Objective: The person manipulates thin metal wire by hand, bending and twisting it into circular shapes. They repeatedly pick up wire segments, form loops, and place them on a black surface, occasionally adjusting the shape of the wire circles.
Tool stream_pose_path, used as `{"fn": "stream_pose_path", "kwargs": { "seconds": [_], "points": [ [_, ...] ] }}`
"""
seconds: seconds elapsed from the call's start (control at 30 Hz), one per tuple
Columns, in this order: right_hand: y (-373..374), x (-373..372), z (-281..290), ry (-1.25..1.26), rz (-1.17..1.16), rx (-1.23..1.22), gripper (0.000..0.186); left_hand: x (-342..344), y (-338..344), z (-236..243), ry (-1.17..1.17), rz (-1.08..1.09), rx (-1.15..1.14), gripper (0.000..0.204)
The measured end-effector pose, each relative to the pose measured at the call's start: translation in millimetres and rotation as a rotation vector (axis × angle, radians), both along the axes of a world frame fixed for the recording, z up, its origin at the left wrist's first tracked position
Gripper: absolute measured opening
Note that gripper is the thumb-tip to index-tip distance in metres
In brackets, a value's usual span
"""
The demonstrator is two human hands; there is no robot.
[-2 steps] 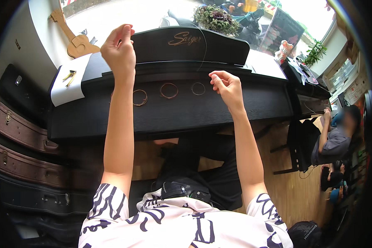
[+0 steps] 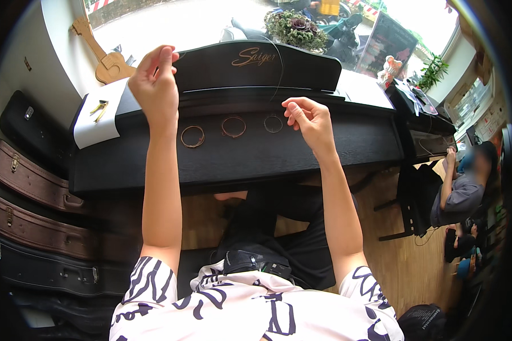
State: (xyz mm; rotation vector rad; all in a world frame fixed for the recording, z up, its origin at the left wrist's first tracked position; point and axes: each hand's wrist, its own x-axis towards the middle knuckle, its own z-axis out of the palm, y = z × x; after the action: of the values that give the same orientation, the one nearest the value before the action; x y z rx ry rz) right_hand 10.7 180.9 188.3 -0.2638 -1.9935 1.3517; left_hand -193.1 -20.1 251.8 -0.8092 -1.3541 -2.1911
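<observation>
Landmark: black panel [image 2: 210, 68], upright along the back of the black table [image 2: 239, 162].

Left hand [image 2: 155, 79]: raised at the panel's left end; thumb and fingers drawn narrow, pinching thin wire [image 2: 282, 68]. Sits lower and farther left than in the earlier frame.

Thin wire, 1 length: arcs across the panel's right half, its lower part near the right hand.

Right hand [image 2: 314, 120]: before the panel's right half; fingers curled, narrow; whether they grip the wire, cannot tell. Slightly farther left than earlier.

Coils, 3 in view, on the table before the panel: left coil [image 2: 203, 137], coppery, partly covered by the forearm earlier, now whole; middle coil [image 2: 222, 128], coppery; right coil [image 2: 273, 132], thinner, just beside the right hand. All 3 unmoved.

White sheet [image 2: 91, 133], 1: left of the panel, bearing yellow-handled pliers [image 2: 100, 109], both unchanged.
</observation>
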Motion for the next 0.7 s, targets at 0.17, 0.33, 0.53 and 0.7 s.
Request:
{"fn": "stream_pose_path", "kwargs": {
  "seconds": [0.17, 0.33, 0.53, 0.7],
  "points": [
    [-71.2, 6.7, 47.9, 0.193, -0.006, 0.302, 0.057, 79.9, -61.3, -2.4, 0.225, 0.109, -0.279, 0.006],
    [-120.8, 1.4, 74.8, 0.486, 0.017, 0.531, 0.087, 184.4, -95.1, 9.9, 0.456, 0.018, -0.601, 0.004],
    [-138.4, 26.9, 47.8, 0.507, 0.311, 0.616, 0.023, 230.0, -117.6, 20.2, 0.638, -0.256, -0.568, 0.007],
    [-130.8, 110.8, -17.9, 0.143, 0.671, -0.240, 0.041, 199.5, -144.1, 60.0, 0.740, -0.039, -0.435, 0.009]
  ]
}}
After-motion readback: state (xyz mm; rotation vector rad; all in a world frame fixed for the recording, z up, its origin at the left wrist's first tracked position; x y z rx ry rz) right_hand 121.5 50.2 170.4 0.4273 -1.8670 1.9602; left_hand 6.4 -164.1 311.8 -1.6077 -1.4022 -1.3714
